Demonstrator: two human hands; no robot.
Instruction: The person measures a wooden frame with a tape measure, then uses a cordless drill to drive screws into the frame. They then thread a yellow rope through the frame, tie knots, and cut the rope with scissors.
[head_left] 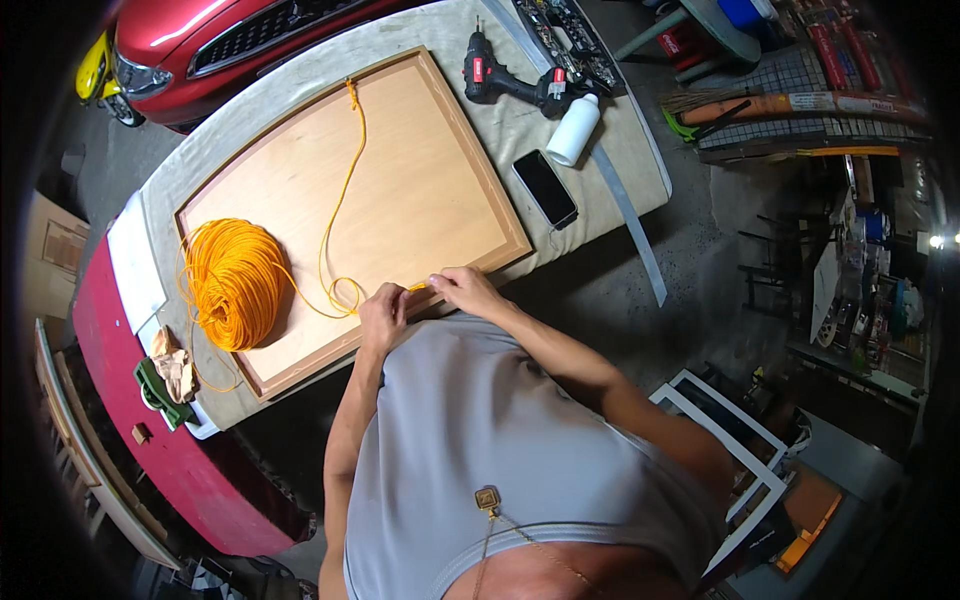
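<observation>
The left hand [383, 316] and right hand [467, 291] each pinch a thin yellow-orange cord [417, 287], a short length spanning between the 2 at the near edge of a rectangular wood-framed tan panel [430, 170]. Left of the left hand sits a bulky, rounded yellow-orange cord bundle [236, 285]; beyond the right hand, a black rectangular phone [545, 189] lies on the beige cloth-covered tabletop [500, 140].

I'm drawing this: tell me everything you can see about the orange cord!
The orange cord is thin and looks synthetic. A fat wound bundle sits on the left of the framed wooden panel. A slack strand, knotted at the far edge, loops toward the left hand and right hand, which pinch cord between them.
</observation>
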